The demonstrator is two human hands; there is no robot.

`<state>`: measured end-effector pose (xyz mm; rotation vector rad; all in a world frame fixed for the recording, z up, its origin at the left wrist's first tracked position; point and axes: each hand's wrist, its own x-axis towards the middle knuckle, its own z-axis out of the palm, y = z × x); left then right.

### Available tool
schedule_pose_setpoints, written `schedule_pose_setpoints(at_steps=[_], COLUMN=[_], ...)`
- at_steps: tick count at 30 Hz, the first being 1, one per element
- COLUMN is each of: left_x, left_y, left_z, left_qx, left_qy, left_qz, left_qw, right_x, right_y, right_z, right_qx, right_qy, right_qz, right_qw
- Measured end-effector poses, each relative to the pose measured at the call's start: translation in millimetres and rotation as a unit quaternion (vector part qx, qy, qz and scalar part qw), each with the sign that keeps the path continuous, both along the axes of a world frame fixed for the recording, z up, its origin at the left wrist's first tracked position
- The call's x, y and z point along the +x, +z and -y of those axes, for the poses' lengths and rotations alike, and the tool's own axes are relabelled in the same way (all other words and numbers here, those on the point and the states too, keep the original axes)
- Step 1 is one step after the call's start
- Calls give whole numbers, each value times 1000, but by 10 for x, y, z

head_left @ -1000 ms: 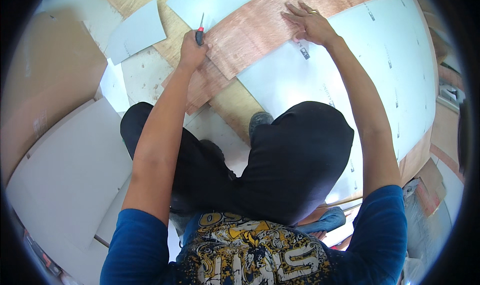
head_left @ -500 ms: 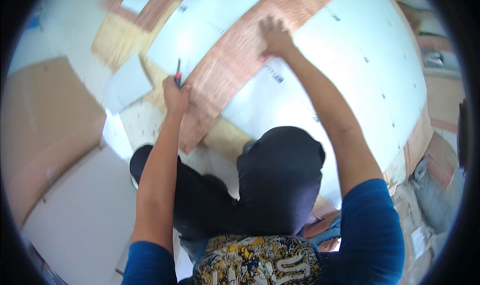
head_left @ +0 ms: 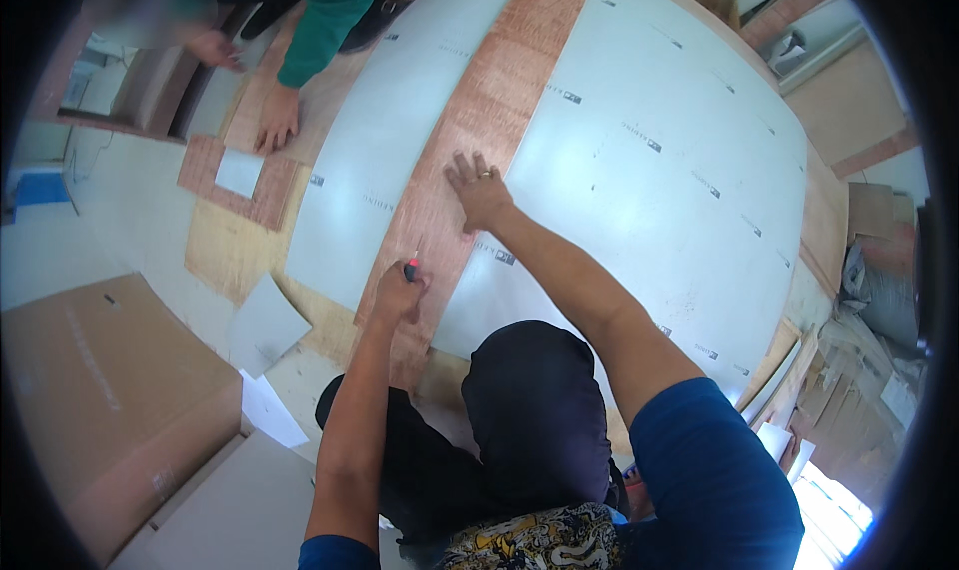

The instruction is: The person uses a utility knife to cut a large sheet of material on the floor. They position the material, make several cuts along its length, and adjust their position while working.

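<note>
A reddish-brown plywood strip [head_left: 504,90] runs slantwise over white printed sheeting, a narrow left part [head_left: 375,130] and a broad right part [head_left: 649,210]. My left hand [head_left: 402,295] is closed round a slim-bladed knife [head_left: 411,268] with a black-and-red handle. The blade points away from me, over the near part of the strip; whether its tip touches the wood I cannot tell. Farther up, my right hand [head_left: 482,198] lies flat on the strip with fingers spread and a ring on one finger. It holds nothing.
At the far left a person in a green sleeve [head_left: 325,25] rests one hand [head_left: 278,120] on a wooden board. Nearby lies a small plywood piece with a white patch [head_left: 240,173]. A cardboard box [head_left: 120,390] and a loose white sheet [head_left: 270,320] are at left. Plastic-wrapped boards [head_left: 849,390] stand right.
The view has shifted, bringing the person in green into sight. My right hand has come closer to my left along the strip. The knife stays in my left hand.
</note>
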<state>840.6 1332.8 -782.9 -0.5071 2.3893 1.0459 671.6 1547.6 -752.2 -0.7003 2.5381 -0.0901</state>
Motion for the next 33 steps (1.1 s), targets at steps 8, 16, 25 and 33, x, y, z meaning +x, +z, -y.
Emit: schedule_pose_setpoints(at_steps=[8,16,25,33], left_x=[120,89,109,80], left_y=[-135,-40,-206,-49], left_z=[-124,-313,-198,-313], left_qx=[-155,-154,-103,-121], left_qy=[2,-25,-12,-25], left_qz=[-38,-41,-36,-30], left_qw=[987,987,994,992], right_x=[-284,-1251,-1326,-1309], right_y=[185,9,124,-35], right_z=[127,127,225,148], right_qx=[-33,-48,-4,-17], right_qy=[31,48,51,46], right_qz=[87,-33,-8,-21], right_qw=[995,997,999,999])
